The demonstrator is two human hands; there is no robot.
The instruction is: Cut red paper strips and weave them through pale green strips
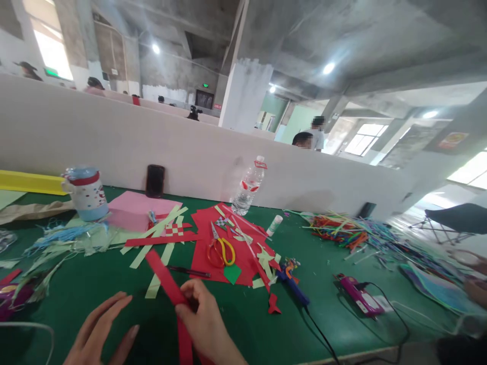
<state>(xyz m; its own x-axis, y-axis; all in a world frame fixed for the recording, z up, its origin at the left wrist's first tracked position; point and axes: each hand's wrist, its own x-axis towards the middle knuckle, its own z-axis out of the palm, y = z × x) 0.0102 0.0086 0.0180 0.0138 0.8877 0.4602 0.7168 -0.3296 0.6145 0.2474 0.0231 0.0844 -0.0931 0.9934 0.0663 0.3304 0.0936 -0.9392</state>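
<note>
The right hand point(203, 315) pinches a red paper strip point(164, 276) above the green tabletop point(274, 337); the left hand point(99, 332), nearby, has its grip wide. Beyond, the clear plastic bottle point(249, 185) has an indistinct fill; the blue-and-white tumbler point(88, 196) hides its contents.

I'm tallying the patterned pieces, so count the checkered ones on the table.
2: the larger, red checkered piece among paper strips left of the scissors, and the smaller, dark checkered piece on the red paper, beyond the scissors. Others may be hidden under strips.
</note>
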